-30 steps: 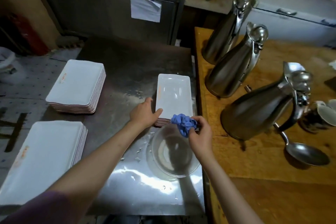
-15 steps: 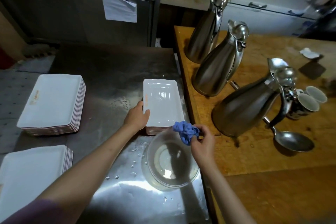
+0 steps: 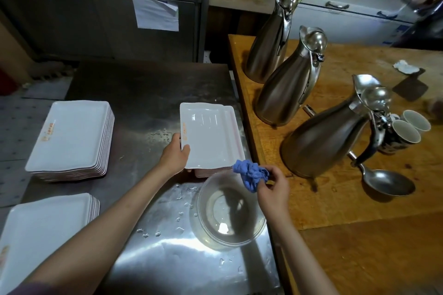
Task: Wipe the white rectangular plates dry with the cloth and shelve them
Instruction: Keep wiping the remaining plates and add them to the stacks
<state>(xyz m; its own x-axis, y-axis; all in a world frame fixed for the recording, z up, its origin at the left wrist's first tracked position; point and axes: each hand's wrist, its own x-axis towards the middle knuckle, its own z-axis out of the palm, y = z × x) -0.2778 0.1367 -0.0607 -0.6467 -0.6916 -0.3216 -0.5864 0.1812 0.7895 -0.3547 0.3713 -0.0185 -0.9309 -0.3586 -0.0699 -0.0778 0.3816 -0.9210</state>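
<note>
A white rectangular plate (image 3: pixel 208 135) lies skewed on top of a short stack (image 3: pixel 236 132) on the steel table. My left hand (image 3: pixel 174 155) grips that top plate at its near left corner, thumb over the rim. My right hand (image 3: pixel 273 189) pinches a crumpled blue cloth (image 3: pixel 250 174) just right of the plate's near edge, above a clear bowl. Two more stacks of white plates stand to the left: one (image 3: pixel 72 136) farther back, one (image 3: pixel 40 235) near the bottom left corner.
A clear glass bowl (image 3: pixel 227 211) sits on the wet steel table (image 3: pixel 148 93) under my right hand. On the wooden counter (image 3: pixel 359 211) to the right stand three steel jugs (image 3: pixel 323 141), two cups (image 3: pixel 405 132) and a ladle (image 3: pixel 388 182).
The top plate has shifted left and lifted off the stack under my left hand, now skewed. My right hand with the cloth stays beside it. The view has moved closer.
</note>
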